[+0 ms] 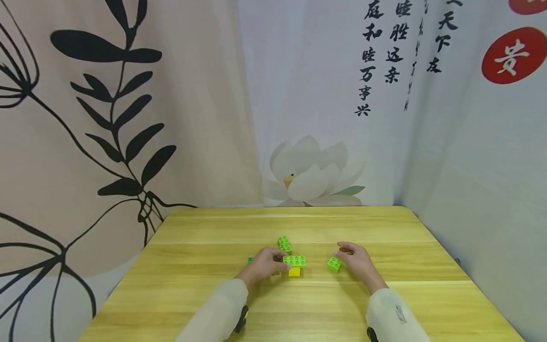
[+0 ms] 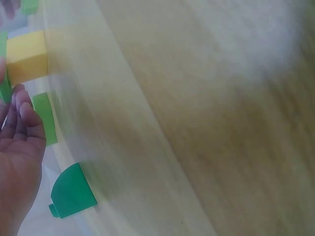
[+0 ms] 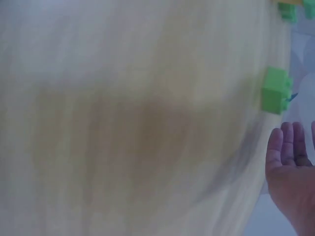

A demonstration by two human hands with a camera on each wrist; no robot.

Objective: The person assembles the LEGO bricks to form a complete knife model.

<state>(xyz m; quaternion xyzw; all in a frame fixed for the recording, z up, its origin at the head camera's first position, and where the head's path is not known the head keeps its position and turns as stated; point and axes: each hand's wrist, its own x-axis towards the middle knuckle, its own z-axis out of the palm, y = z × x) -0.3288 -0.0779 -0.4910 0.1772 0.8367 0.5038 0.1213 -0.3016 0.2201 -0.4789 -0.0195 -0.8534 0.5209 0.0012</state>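
Pressing off-centre could tip the long green brick [image 1: 296, 261] my left grip [image 1: 268, 261] pinches atop the yellow block [image 1: 294, 272]; my right grip [image 1: 357, 260] is spread, nearer the surface's [image 1: 444, 289] right edge.

Head view looks forward and down across the worktop [image 1: 333, 313] to its far edge. Wrist views look from close range, rolled sideways; head and left wrist share the yellow block [image 2: 28, 55].
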